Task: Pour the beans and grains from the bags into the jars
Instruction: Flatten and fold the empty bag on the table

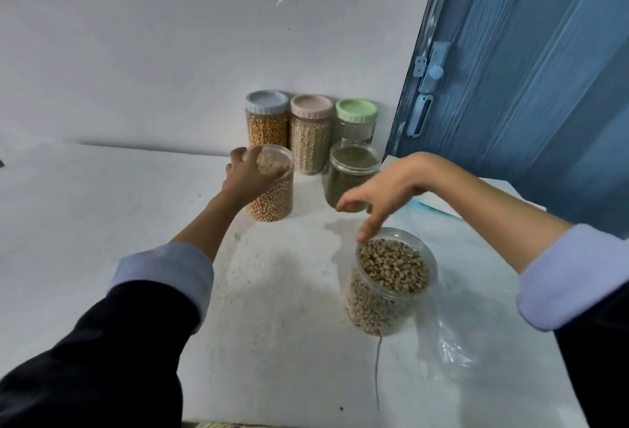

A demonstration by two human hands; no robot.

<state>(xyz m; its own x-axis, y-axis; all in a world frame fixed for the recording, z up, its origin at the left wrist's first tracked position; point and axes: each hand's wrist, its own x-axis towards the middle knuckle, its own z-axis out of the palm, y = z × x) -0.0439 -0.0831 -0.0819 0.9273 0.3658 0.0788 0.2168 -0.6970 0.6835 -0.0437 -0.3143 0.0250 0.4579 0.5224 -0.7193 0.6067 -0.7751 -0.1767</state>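
An open jar of yellow round beans (274, 199) stands mid-table; my left hand (246, 172) grips its rim from the near left side. An open jar of black-eyed beans (391, 281) stands nearer, at the right. My right hand (377, 194) hovers over its far rim with loose fingers, a fingertip touching the rim, holding nothing. Behind that hand an open jar of green grains (350, 172) stands. An empty clear plastic bag (449, 339) lies flat on the table at the right of the black-eyed bean jar.
Three lidded jars line the wall: blue lid with corn (267, 121), pink lid with pale grains (311, 135), green lid and nearly empty (355, 119). A blue door (527, 87) stands at the right. A thin string (377, 369) lies on the white table (102, 206).
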